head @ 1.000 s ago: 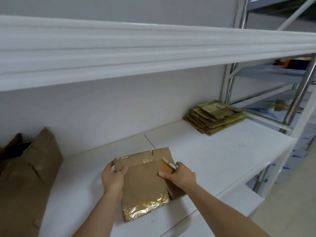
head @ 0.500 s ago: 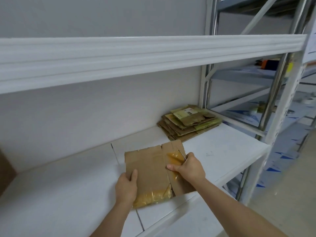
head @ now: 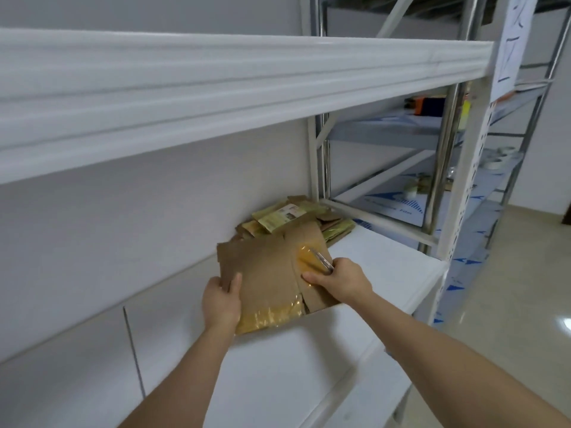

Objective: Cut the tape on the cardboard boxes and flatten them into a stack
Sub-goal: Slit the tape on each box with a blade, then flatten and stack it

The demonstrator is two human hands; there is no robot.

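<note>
- Head cam: flattened box [head: 262, 273] is held in both hands just above the white shelf [head: 386, 267], its far edge right up against the stack of flattened boxes [head: 296, 220] by the back wall.
- Left hand [head: 221, 299] grips the box's near-left edge, thumb curled over the top face, fingers hidden underneath.
- Right hand [head: 340, 278] is on the right-hand flap, curled round a small cutter [head: 321, 259] and pinning the flap at the same time. Blade end points away, toward the stack.
- Key relation: the stack lies ahead and a bit right of both grips, so the box's long side runs roughly from the person toward it. Right hand looks nearer to the stack, left one trails at the near corner.
- Both forearms are stretched well forward, wrists fairly flat.
- My guess is the cutting on this one is finished and it just needs sliding forward onto the pile. Shiny yellowish tape [head: 272, 316] along the near edge might snag.
</note>
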